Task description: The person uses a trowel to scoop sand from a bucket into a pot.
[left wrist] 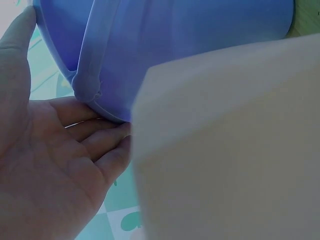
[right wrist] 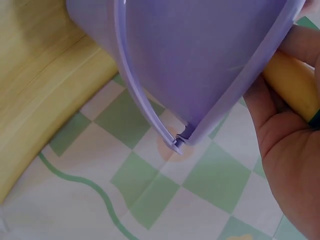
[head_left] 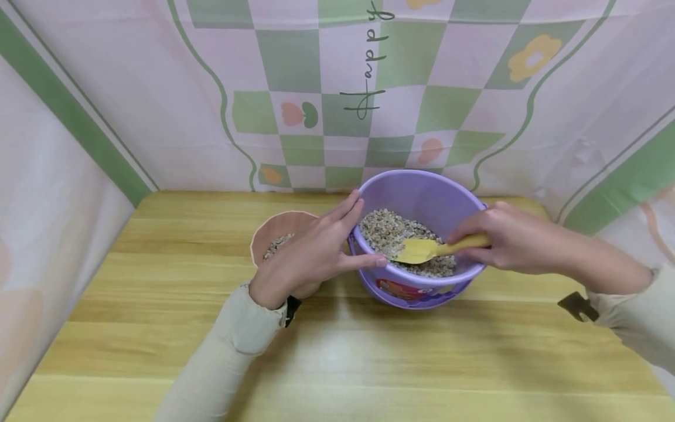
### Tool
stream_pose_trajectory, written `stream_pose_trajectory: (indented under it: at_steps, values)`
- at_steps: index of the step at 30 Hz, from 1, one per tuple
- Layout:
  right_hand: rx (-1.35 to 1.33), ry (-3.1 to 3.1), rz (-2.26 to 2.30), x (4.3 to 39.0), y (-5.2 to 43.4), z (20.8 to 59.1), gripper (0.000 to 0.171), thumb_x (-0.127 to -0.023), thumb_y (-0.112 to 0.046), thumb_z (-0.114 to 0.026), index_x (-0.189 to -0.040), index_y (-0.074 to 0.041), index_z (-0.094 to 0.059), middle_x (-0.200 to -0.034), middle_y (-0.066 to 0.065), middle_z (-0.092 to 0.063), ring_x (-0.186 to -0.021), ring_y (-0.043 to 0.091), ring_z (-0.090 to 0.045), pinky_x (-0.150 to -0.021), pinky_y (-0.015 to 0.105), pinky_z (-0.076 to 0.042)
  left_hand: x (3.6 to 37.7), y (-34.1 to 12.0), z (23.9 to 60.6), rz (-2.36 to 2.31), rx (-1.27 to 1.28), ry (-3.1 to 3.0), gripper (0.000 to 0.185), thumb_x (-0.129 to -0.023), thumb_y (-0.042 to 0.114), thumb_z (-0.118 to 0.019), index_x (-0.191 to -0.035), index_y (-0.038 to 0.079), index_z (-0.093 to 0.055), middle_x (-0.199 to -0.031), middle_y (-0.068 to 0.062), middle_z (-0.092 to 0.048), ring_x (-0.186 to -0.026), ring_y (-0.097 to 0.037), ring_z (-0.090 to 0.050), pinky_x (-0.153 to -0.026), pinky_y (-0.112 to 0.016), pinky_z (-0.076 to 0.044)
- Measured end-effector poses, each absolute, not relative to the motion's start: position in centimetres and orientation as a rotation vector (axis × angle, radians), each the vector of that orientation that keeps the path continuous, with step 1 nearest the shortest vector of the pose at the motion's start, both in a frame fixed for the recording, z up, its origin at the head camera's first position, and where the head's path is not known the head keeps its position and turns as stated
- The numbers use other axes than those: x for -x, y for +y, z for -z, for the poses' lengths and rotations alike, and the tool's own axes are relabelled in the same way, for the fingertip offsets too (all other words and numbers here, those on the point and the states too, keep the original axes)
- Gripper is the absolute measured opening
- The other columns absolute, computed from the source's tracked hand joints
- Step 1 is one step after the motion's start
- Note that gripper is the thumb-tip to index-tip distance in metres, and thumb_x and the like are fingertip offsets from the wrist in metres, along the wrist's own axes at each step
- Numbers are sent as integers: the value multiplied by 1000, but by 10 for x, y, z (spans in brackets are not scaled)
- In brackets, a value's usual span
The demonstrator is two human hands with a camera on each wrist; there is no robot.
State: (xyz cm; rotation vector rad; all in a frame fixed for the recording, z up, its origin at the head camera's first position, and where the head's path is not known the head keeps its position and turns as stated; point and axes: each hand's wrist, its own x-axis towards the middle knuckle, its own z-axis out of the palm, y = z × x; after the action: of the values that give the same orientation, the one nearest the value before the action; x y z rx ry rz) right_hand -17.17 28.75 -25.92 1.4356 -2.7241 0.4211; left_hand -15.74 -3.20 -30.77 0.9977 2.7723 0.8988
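A purple bucket (head_left: 427, 202) stands on the wooden table, with small mixed-colour gravel (head_left: 387, 225) inside. My right hand (head_left: 519, 240) grips the handle of a yellow toy shovel (head_left: 419, 251) over the bucket's right rim. The shovel's blade lies tilted at the gravel, some grains on its tip. With thumb and fingers spread along the rim, my left hand (head_left: 319, 252) rests against the bucket's left side. In the left wrist view its fingers (left wrist: 102, 140) lie against the outer wall, near where the bucket handle (left wrist: 95, 55) joins.
A pink scalloped bowl (head_left: 285, 223) holding some gravel sits left of the bucket, partly hidden under my left hand and wrist. A checked, flowered cloth (head_left: 348, 111) hangs behind the table (head_left: 337, 363), close to the bucket's far side.
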Motion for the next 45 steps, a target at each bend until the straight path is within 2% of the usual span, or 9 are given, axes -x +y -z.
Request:
stream_pose_trajectory:
  at_steps: [4,12,21,30,38,45]
  values:
    - [-1461,-2692,-460,171,288,263,25,-72,-5,-86,-94,-15,-79,-86,-7,-75,-71,7,-70,-60,18,-55,157,-31,308,-914,-1011,2772,107,-87,69,-58,-159,5,-12,-166,-4,3,-147,-25,-24,-113,-35,-35]
    - [-1515,-2602,-465,171,282,271,28,-72,-5,-85,-99,-10,-79,-93,-1,-76,-77,12,-72,-66,26,-59,157,-31,308,-909,-1011,2789,106,-87,69,-58,-159,4,-15,-166,-7,0,-148,-25,-23,-113,-35,-34]
    - [-1565,-2557,-540,171,280,273,30,-71,2,-83,-99,-6,-78,-94,1,-76,-78,12,-72,-65,21,-57,156,-32,307,-887,-1009,2806,106,-87,71,-56,-159,3,-16,-166,-10,-2,-147,-25,-26,-110,-34,-39]
    - [-1602,-2466,-519,177,274,278,30,-70,1,-81,-99,-7,-78,-93,2,-76,-78,15,-73,-68,29,-60,156,-31,308,-889,-1017,2807,106,-87,69,-57,-159,3,-16,-166,-9,-2,-147,-26,-26,-111,-33,-37]
    - [-1611,-2453,-531,178,273,278,28,-70,2,-80,-97,-6,-78,-94,2,-76,-81,16,-73,-70,30,-60,156,-30,308,-876,-994,2817,106,-86,71,-57,-159,4,-17,-166,-8,-2,-146,-25,-28,-109,-32,-40]
    - [-1616,-2441,-523,178,272,278,27,-70,1,-79,-96,-6,-78,-94,2,-76,-81,16,-73,-71,34,-60,156,-31,308,-884,-987,2807,106,-87,70,-57,-159,4,-17,-166,-8,-2,-147,-26,-25,-112,-35,-36]
